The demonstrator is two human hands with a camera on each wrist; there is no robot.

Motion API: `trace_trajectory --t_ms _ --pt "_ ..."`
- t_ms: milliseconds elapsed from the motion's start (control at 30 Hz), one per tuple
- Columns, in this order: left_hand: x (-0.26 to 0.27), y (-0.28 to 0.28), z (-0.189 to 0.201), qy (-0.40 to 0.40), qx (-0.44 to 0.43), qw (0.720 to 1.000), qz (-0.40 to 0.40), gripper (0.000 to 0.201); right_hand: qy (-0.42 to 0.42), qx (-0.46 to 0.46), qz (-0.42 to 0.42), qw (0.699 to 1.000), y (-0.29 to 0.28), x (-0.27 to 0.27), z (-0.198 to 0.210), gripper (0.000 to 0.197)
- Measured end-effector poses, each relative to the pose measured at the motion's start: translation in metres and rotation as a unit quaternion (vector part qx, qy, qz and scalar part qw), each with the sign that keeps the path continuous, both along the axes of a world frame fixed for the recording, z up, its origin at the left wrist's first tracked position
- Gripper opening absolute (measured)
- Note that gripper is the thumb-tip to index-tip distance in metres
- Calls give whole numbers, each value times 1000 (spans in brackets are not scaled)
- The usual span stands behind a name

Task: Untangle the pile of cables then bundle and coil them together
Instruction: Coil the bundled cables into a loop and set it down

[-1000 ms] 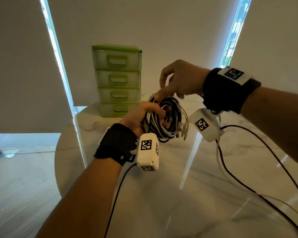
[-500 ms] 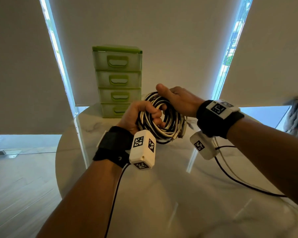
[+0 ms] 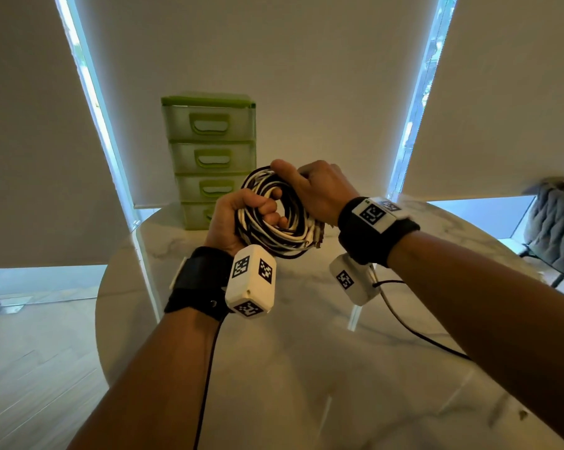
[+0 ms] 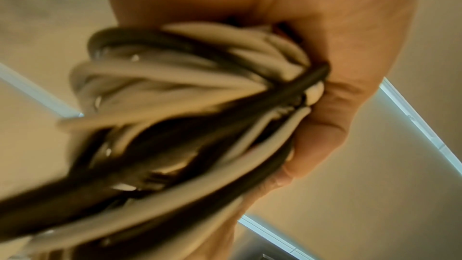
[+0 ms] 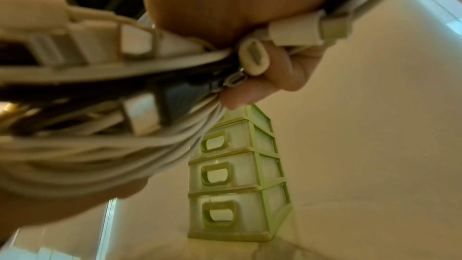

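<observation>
A round coil of black and white cables (image 3: 275, 222) is held up above the marble table (image 3: 306, 368). My left hand (image 3: 241, 216) grips the coil's left side, fingers curled through its middle. My right hand (image 3: 313, 190) grips the upper right side, thumb laid over the top. Several plug ends (image 3: 316, 237) stick out at the coil's lower right. In the left wrist view the cable bundle (image 4: 175, 118) is blurred and crosses my palm. In the right wrist view my fingertips (image 5: 265, 84) press white connectors (image 5: 253, 59) against the cable strands (image 5: 100, 145).
A green stack of small drawers (image 3: 210, 157) stands at the table's far edge, just behind the coil, and shows again as the drawers (image 5: 237, 175) below my right fingers. A grey padded chair (image 3: 556, 228) sits at the right. The wrist cameras' thin wires (image 3: 413, 332) trail over the table.
My right hand came down from pinching above the coil and now grips its upper right side. The coil has been raised slightly and the left hand keeps its grip.
</observation>
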State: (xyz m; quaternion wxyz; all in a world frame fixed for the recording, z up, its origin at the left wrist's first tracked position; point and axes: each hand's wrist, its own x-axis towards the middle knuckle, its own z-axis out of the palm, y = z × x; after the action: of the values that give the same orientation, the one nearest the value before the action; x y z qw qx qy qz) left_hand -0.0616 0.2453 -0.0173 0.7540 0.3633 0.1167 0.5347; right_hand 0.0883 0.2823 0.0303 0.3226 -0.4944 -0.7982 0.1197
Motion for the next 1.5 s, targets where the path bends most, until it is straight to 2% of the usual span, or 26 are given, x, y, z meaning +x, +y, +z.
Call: trace_trajectory --t_ms 67,167,267,367,433,667,833,867,933,1000,1067,1133,1267,1433,1500 --pt "-1 1 0 -15 -8 1000 -9 54 57 -72 13 996 2 1 -1 75" --pt "-2 4 -2 -42 -23 998 -31 52 137 -195 25 971 7 1 -6 81" --pt "-4 6 -3 -57 -30 997 -32 52 142 -224 31 964 5 2 -10 77" --pt "-9 10 -5 -67 -38 997 -18 52 108 -209 23 972 1 4 -12 69" --pt "-10 12 -6 -73 -44 996 -8 52 114 -183 5 977 0 3 -13 64" --pt "-9 12 -7 -84 -41 996 16 54 117 -47 -75 989 2 0 -15 74" --pt "-10 11 -8 -74 -43 996 26 55 2 39 -106 994 3 2 -18 75" --pt "-10 11 -9 -83 -43 995 23 54 -3 24 -97 995 3 3 -17 74" --pt "-10 11 -11 -111 -43 993 8 53 39 -76 -55 995 7 6 -14 71" --pt "-9 11 -11 -140 -41 989 -8 54 140 -194 -3 971 8 8 -14 64" --pt "-9 10 -9 -154 -35 987 -15 52 236 -247 28 939 6 6 -18 58" --pt "-8 9 -7 -156 -33 987 -14 51 286 -242 30 927 5 3 -23 55" --pt "-10 10 -8 -140 -41 989 -15 50 234 -104 10 967 2 5 -23 62" --pt "-11 10 -6 -132 -43 990 -31 46 206 -134 26 969 -5 9 -19 62" --pt "-13 10 -5 -129 -45 990 -36 45 206 -118 31 971 -6 8 -22 63"
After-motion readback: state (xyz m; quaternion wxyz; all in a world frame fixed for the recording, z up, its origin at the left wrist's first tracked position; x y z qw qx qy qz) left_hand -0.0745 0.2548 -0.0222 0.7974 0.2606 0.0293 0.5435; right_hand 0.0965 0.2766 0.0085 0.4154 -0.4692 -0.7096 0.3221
